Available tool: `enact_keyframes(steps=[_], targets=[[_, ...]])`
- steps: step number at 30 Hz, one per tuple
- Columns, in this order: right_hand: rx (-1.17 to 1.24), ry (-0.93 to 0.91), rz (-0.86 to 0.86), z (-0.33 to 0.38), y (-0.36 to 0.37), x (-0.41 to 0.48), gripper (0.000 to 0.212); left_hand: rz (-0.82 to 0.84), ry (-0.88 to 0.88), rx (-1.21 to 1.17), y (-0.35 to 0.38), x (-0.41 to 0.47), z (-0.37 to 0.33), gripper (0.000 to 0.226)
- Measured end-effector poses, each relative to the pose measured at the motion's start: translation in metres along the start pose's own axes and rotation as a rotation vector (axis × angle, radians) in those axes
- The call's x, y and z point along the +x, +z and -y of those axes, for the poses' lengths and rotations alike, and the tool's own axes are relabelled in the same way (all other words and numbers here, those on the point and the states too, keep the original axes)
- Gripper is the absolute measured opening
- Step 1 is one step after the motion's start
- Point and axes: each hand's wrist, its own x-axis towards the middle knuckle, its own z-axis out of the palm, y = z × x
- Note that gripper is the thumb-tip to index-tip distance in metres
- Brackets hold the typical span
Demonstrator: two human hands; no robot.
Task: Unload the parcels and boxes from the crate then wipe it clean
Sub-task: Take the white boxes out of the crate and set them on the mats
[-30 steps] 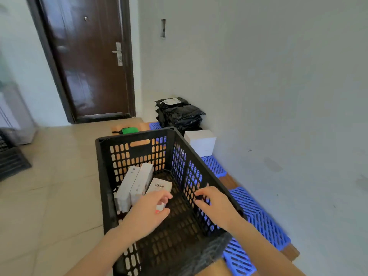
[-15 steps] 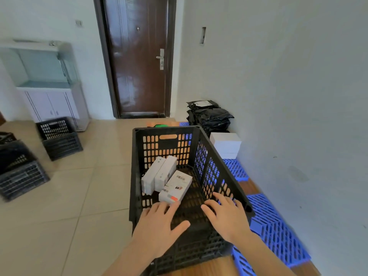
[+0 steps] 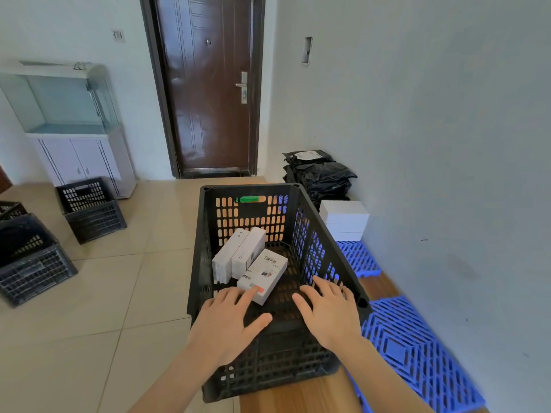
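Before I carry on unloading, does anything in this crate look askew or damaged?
Only the labelled box: it lies diagonally in the crate, not lined up with the two white boxes beside it. No damage or spill shows.

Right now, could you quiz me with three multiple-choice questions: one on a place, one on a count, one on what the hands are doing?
1. Where are the black parcels?
A. inside the crate
B. stacked by the wall past the crate
C. nowhere in view

2. How many white boxes lie in the crate?
A. three
B. one
C. six

3. How are the left hand and right hand?
A. both grip a cloth
B. left lifts a box
C. both open, fingers spread, over the crate's near end

Answers: 1 B, the bags sit piled against the wall; 2 A, two side by side plus a labelled one; 3 C, neither curls round anything.
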Motion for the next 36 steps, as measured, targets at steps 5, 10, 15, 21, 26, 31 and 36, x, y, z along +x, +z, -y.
enact_keyframes(steps=[5, 10, 15, 21, 26, 31, 36], targets=[[0.008, 0.002, -0.001, 0.006, 0.001, 0.027, 0.058, -0.022, -0.001, 0.022, -0.002, 0.027, 0.012, 0.099], [0.008, 0.008, -0.004, 0.011, 0.001, 0.055, 0.057, -0.009, -0.012, 0.034, -0.003, 0.055, 0.022, 0.097], [-0.012, 0.015, -0.009, 0.013, 0.002, 0.084, 0.056, -0.012, -0.015, 0.029, -0.003, 0.083, 0.029, 0.103], [-0.023, 0.024, 0.006, 0.015, 0.002, 0.117, 0.056, -0.014, -0.005, 0.009, -0.003, 0.115, 0.04, 0.1], [-0.032, 0.033, 0.002, 0.019, 0.002, 0.138, 0.055, -0.011, 0.017, 0.004, -0.002, 0.137, 0.05, 0.097], [-0.045, 0.053, -0.007, 0.022, 0.003, 0.154, 0.054, -0.008, 0.036, 0.022, 0.001, 0.155, 0.057, 0.078], [-0.04, 0.071, -0.011, 0.022, 0.003, 0.156, 0.054, -0.01, 0.054, 0.034, 0.004, 0.159, 0.059, 0.08]])
